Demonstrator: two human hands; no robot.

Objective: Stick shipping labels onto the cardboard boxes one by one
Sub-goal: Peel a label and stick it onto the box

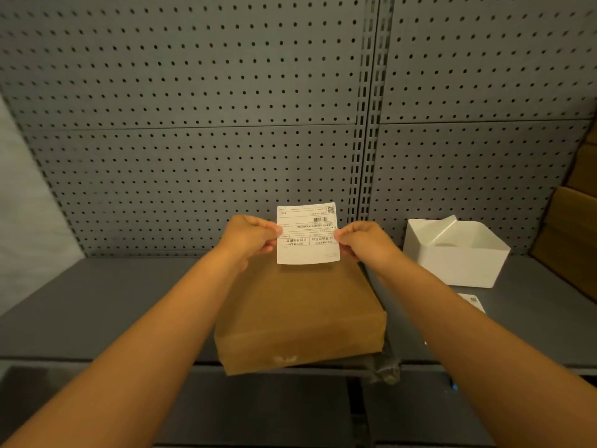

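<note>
Inspecting the head view, we found both hands raised over the far end of a flat cardboard box (pixel 300 321), with a white shipping label (pixel 307 234) stretched between them. The left hand (pixel 247 239) pinched the label's left edge between thumb and curled fingers; the right hand (pixel 366 242) pinched the right edge in the same manner. We noted the label was held roughly upright, printed face toward the camera, its barcode and square code near the top and the text upside down. Its lower edge hung just above the box's far end; we could not tell whether it touched the cardboard.

The box lay closed on a grey shelf (pixel 113 305), its near edge overhanging the shelf front slightly and turned a little off square. To the right of the box we recorded an open white bin (pixel 458 263) standing on the shelf, and in front of it, partly hidden by the right forearm, another printed label (pixel 475 302) lying flat. A stack of brown cartons (pixel 578 227) stood at the far right edge. A grey pegboard (pixel 193 108) formed the back wall.
</note>
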